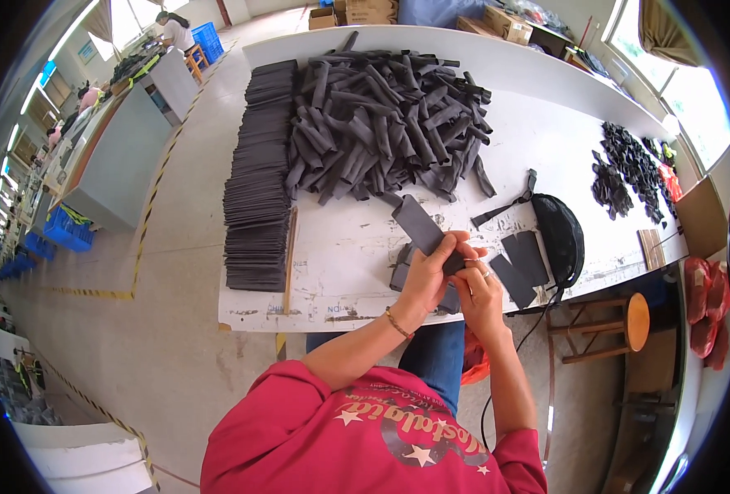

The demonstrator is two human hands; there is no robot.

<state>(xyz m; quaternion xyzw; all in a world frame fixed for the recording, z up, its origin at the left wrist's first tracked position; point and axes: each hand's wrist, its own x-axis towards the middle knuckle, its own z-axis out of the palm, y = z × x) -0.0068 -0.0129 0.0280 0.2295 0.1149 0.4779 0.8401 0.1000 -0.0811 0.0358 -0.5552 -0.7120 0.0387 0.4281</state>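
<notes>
- One dark grey flat strip (421, 227), stiff and rectangular, sits above the bench's near edge; my left hand (431, 272) and right hand (478, 290) both pinch its lower end.
- Two flat pieces (520, 262) lie beside my right hand.
- One big heap of rolled strips (381, 115) fills the far middle; one long stack (258, 181) lines the left edge.

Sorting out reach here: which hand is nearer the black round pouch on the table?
Right. The right hand sits just left of the black round pouch; the left hand is farther left, gripping a dark strip.

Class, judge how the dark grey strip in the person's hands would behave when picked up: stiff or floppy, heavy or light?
The dark grey strip probably holds its shape: it juts straight up from the left hand. It seems light, since a fingertip grip carries it. The right hand steadies its lower end.
</notes>
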